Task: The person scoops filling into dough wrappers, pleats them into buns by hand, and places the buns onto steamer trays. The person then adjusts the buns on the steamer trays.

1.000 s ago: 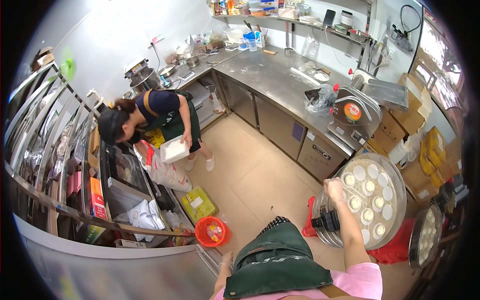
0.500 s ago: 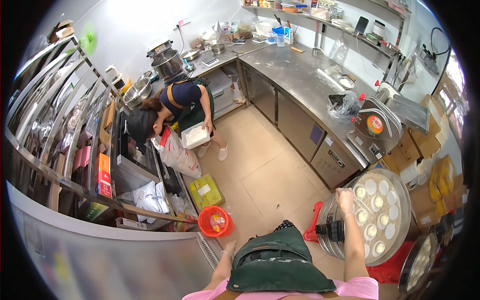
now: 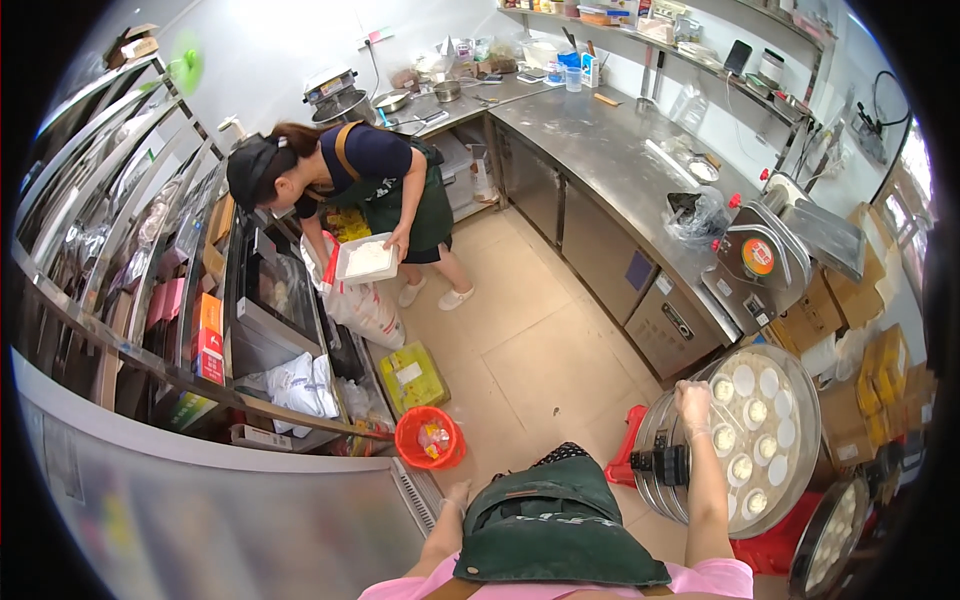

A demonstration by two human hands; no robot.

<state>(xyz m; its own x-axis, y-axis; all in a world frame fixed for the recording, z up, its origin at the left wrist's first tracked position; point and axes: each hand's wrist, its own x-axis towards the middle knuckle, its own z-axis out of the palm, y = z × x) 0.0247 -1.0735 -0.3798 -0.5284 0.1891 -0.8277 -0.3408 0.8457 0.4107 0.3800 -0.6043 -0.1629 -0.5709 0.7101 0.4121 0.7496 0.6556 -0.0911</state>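
Observation:
My right hand, in a clear glove, is closed over the left side of a round metal steamer tray. What its fingers hold, if anything, is hidden. Small white buns sit on paper rounds in the tray, among bare paper rounds. Low at my left side, my left hand is beside the edge of a grey cabinet; its fingers are too small to read.
A co-worker bends over a white sack, one hand holding a white tub of white powder. An orange bin and yellow-green crate stand on the floor. A second round tray lies near right. Steel counters line the back.
The co-worker has shifted, lifting their head and bringing the tub up and left over the sack. My right hand stays at the tray's left side, nearly unmoved.

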